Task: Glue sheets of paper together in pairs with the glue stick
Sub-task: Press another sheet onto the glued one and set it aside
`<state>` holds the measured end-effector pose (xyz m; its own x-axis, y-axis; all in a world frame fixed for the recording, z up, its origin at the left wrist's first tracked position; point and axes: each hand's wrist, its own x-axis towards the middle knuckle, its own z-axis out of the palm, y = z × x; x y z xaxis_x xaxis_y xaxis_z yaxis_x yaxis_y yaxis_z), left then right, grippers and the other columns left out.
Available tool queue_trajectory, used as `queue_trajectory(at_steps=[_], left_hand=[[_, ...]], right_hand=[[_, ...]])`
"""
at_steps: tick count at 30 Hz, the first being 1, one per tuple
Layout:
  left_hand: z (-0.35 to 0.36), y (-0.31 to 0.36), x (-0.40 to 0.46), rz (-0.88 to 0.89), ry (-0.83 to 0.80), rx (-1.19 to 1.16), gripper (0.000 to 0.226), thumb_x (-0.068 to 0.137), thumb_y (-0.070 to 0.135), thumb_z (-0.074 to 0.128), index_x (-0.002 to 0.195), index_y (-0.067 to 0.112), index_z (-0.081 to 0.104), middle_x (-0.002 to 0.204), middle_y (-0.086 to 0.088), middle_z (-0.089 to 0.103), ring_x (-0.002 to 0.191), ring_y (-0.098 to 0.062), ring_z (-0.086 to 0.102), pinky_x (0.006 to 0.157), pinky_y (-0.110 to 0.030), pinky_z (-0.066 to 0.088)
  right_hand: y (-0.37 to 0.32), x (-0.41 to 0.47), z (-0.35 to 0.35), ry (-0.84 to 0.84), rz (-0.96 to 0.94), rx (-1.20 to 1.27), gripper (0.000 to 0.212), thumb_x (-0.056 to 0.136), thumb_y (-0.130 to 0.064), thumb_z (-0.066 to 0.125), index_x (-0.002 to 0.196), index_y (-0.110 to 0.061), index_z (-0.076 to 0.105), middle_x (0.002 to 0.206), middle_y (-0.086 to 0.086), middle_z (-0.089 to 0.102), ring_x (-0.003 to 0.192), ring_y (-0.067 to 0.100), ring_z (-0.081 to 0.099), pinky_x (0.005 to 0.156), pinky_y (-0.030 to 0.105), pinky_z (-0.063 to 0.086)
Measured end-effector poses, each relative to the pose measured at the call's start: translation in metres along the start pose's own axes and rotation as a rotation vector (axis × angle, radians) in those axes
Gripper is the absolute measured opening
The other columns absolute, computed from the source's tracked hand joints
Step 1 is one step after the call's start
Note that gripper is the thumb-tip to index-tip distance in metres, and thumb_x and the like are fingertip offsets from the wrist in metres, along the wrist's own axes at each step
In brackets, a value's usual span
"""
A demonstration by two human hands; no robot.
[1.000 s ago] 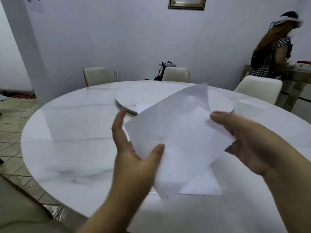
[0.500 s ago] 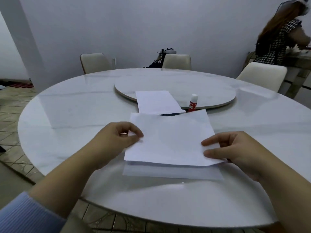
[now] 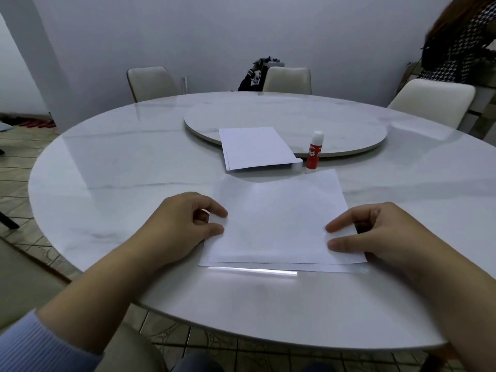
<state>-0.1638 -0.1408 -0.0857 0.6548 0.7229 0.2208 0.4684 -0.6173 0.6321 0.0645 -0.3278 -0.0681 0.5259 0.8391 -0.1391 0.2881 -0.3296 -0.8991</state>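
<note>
A white top sheet (image 3: 279, 218) lies on a lower sheet (image 3: 332, 268) whose front edge shows just below it, near the table's front edge. My left hand (image 3: 182, 226) pinches the top sheet's left edge between thumb and fingers. My right hand (image 3: 375, 232) pinches its right edge the same way. A stack of white sheets (image 3: 255, 147) lies further back, partly on the turntable. The red glue stick (image 3: 314, 153) with a white cap stands upright to the right of that stack.
The round white marble table (image 3: 120, 162) carries a raised turntable (image 3: 308, 116) in its middle. Three pale chairs (image 3: 151, 83) stand around the far side. Another person (image 3: 461, 47) stands at the far right by a side counter. Tiled floor lies to the left.
The sheet I held up in the air has come down onto the lower sheet. Both hands now hold its side edges, and it has slid nearer to square with the lower one.
</note>
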Motion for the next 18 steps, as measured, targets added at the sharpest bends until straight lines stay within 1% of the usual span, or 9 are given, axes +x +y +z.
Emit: queue_trajectory(at_steps=[2, 4, 6, 9, 18], left_hand=[[-0.0001, -0.0004, -0.0010, 0.007, -0.004, -0.003, 0.019, 0.075, 0.020, 0.074, 0.082, 0.037, 0.069, 0.074, 0.005, 0.057, 0.067, 0.002, 0.051, 0.060, 0.000, 0.034], [-0.0011, -0.0008, -0.0023, 0.004, -0.009, -0.023, 0.020, 0.075, 0.020, 0.074, 0.082, 0.037, 0.069, 0.072, 0.005, 0.056, 0.064, 0.002, 0.050, 0.060, -0.001, 0.034], [-0.0021, -0.0015, -0.0031, 0.004, -0.015, -0.043, 0.021, 0.074, 0.019, 0.074, 0.082, 0.037, 0.069, 0.069, 0.006, 0.054, 0.061, 0.002, 0.049, 0.058, -0.002, 0.034], [-0.0029, -0.0015, -0.0036, -0.009, -0.022, -0.076, 0.021, 0.074, 0.018, 0.075, 0.082, 0.036, 0.070, 0.068, 0.006, 0.054, 0.059, 0.002, 0.049, 0.057, -0.002, 0.035], [-0.0038, -0.0019, -0.0048, -0.029, -0.030, -0.109, 0.022, 0.072, 0.017, 0.077, 0.082, 0.036, 0.071, 0.066, 0.007, 0.054, 0.057, 0.001, 0.049, 0.056, -0.004, 0.036]], right_hand=[[0.0002, -0.0004, 0.0004, -0.018, -0.004, -0.006, 0.023, 0.061, -0.006, 0.085, 0.076, -0.022, 0.078, 0.061, -0.001, 0.074, 0.054, 0.015, 0.070, 0.050, 0.019, 0.049], [0.0005, -0.0008, 0.0003, -0.035, -0.010, 0.004, 0.021, 0.061, -0.002, 0.084, 0.072, -0.018, 0.078, 0.045, -0.007, 0.063, 0.038, 0.007, 0.058, 0.040, 0.012, 0.041], [0.0006, -0.0012, -0.0004, -0.047, -0.014, -0.014, 0.019, 0.060, -0.002, 0.085, 0.069, -0.016, 0.077, 0.036, -0.010, 0.052, 0.031, 0.004, 0.048, 0.036, 0.010, 0.035], [0.0000, -0.0020, -0.0010, -0.063, -0.038, -0.085, 0.021, 0.054, -0.011, 0.088, 0.069, -0.019, 0.076, 0.035, -0.012, 0.041, 0.031, 0.006, 0.036, 0.035, 0.012, 0.030], [0.0009, -0.0023, -0.0032, -0.103, -0.035, -0.064, 0.021, 0.054, -0.002, 0.087, 0.066, -0.015, 0.075, 0.032, -0.010, 0.043, 0.027, 0.003, 0.038, 0.033, 0.009, 0.029]])
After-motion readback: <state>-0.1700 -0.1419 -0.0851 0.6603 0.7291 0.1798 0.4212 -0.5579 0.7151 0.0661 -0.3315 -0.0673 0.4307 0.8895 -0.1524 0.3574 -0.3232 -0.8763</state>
